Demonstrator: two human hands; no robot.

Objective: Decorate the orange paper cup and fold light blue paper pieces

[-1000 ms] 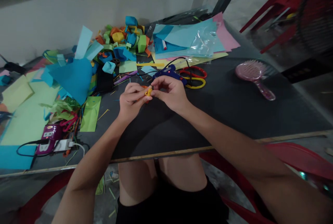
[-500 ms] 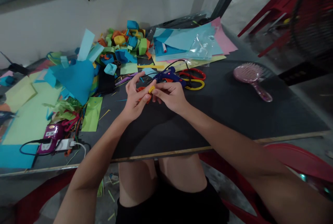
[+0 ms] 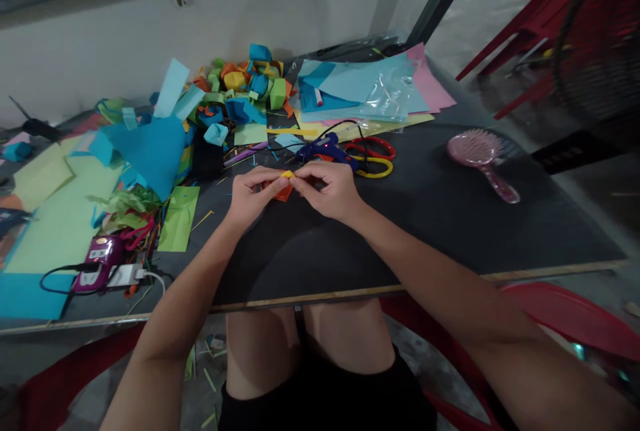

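Note:
A small yellow folded paper piece (image 3: 287, 175) is pinched between the fingertips of both hands over the dark table (image 3: 320, 251). My left hand (image 3: 254, 196) grips its left side with thumb and forefinger. From the right, my right hand (image 3: 327, 187) pinches it, fingers curled. An orange paper piece (image 3: 281, 193) shows just beneath the fingers; whether it is touched I cannot tell. Right behind my right hand lie a blue glue gun (image 3: 325, 146) and scissors (image 3: 377, 165) with red and yellow handles.
A heap of coloured folded paper (image 3: 245, 87) rises at the back. Paper sheets in plastic (image 3: 360, 87) lie back right, a pink hairbrush (image 3: 483, 154) at right. On the left are loose sheets (image 3: 65, 217) and a purple device (image 3: 103, 261) with a cable.
My left fingers, spread before, have curled in toward the yellow paper. Both hands now meet at it, thumbs close together, and more of the orange piece shows below.

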